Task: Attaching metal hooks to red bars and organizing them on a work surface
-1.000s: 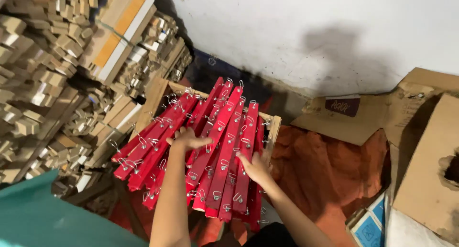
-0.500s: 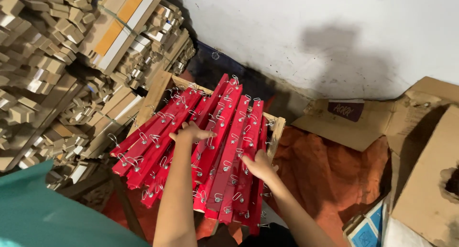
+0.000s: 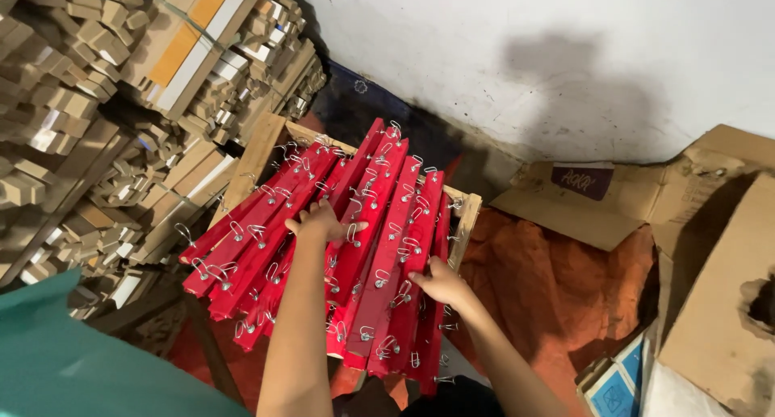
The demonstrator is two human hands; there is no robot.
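Both hands have crept further up the pile of red bars [image 3: 355, 247] since the earlier frames, and the view has tipped down a little, so the wooden frame [image 3: 258, 155] under the pile now sits closer to the middle. I use that frame as my landmark. My left hand [image 3: 319, 221] lies flat on the bars near the frame's middle, fingers spread and gripping nothing. My right hand [image 3: 440, 281] rests on the bars toward the frame's right rail, fingers curled lightly over a bar's edge; I cannot tell whether it actually grips it. The bars are painted red, carry rows of small metal wire hooks [image 3: 355, 233], and lie fanned across the frame, their near ends overhanging its front. Left of the frame stand stacks of bare wood sticks [image 3: 73, 126]; right of it lie an orange cloth [image 3: 565, 280] and flattened cardboard [image 3: 710, 247]. To square the pile well, I judge I should press with open palms, push evenly from both sides, and keep fingers clear of the hooks.
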